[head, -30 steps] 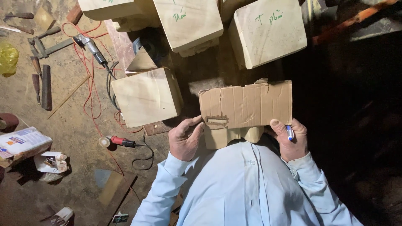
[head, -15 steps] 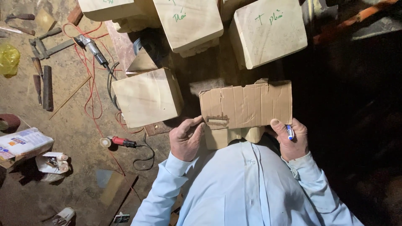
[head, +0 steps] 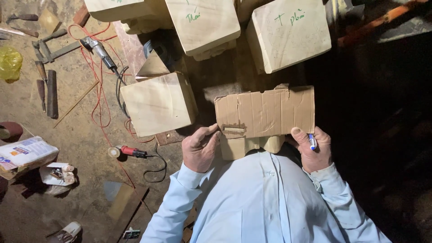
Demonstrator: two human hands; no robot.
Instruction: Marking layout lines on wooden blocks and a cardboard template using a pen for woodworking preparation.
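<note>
A torn brown cardboard sheet (head: 265, 111) lies flat over a pale wooden block (head: 249, 146) just in front of my chest. My left hand (head: 200, 148) grips the sheet's lower left corner, thumb on top. My right hand (head: 312, 150) holds the lower right corner and also clasps a blue marker pen (head: 312, 141) between the fingers. Light blue shirt sleeves cover both arms.
Several pale wooden blocks stand around: one (head: 157, 103) to the left, two (head: 202, 24) (head: 288, 33) farther off with green writing. On the dirt floor lie red cable, a power tool (head: 128, 151), another tool (head: 99, 49), chisels (head: 47, 87), a yellow bag (head: 10, 63), boxes (head: 24, 153).
</note>
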